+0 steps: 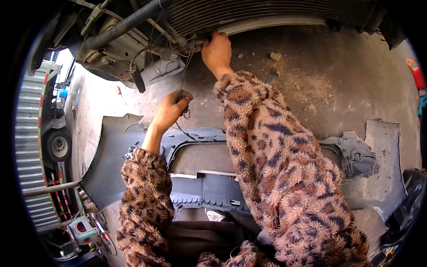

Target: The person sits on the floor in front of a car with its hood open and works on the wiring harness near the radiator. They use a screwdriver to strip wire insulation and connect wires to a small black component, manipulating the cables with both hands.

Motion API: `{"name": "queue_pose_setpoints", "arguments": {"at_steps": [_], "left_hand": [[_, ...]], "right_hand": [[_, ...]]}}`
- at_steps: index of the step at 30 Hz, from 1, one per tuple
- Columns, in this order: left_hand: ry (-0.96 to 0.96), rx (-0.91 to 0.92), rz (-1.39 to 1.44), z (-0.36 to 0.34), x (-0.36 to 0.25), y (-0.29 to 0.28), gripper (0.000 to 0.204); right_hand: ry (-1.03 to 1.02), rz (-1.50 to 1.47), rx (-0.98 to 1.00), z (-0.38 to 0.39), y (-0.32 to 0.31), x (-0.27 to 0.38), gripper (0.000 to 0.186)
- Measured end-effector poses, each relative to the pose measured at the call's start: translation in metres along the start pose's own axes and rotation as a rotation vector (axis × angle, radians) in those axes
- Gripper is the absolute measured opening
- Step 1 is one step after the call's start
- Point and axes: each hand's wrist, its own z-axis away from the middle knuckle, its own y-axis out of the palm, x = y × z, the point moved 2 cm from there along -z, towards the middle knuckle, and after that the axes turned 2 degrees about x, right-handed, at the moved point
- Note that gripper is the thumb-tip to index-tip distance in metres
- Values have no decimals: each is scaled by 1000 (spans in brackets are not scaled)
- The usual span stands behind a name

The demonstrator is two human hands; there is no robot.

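Observation:
A thin dark wire (183, 76) hangs from the front underside of a vehicle. My left hand (170, 110) is closed on it, with a small loop showing below the fingers. Higher up and to the right, my right hand (216, 52) reaches to the lower edge of the finned radiator (267, 10). Its fingers are curled in beside a bundle of cables (180, 42), and the fingertips are hidden, so what they grip cannot be made out. Beneath my arms a detached grey bumper (111, 144) lies on the floor.
A black hose (129, 26) and a hanging bracket (138, 80) are at upper left. On the concrete floor (351, 84) lie bits of rubble (275, 56) and a dark tool (271, 75). A truck wheel (58, 145) stands at far left, above a teal-and-red device (83, 229).

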Motion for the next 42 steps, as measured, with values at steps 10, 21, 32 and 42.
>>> {"name": "queue_pose_setpoints", "arguments": {"at_steps": [10,21,32,42], "left_hand": [[-25,-10,-79,-6,6,-3,22],[-43,-3,-95,-6,4,-8,21],[195,-215,40,-3,-20,-4,29],[-72,40,209,13,-32,-16,31]], "right_hand": [[178,-33,302,-1,-18,9,28],[229,-194,494,0,-46,-8,30],[274,-190,524,-4,-57,-19,29],[232,-58,475,-14,-79,-58,29]]}}
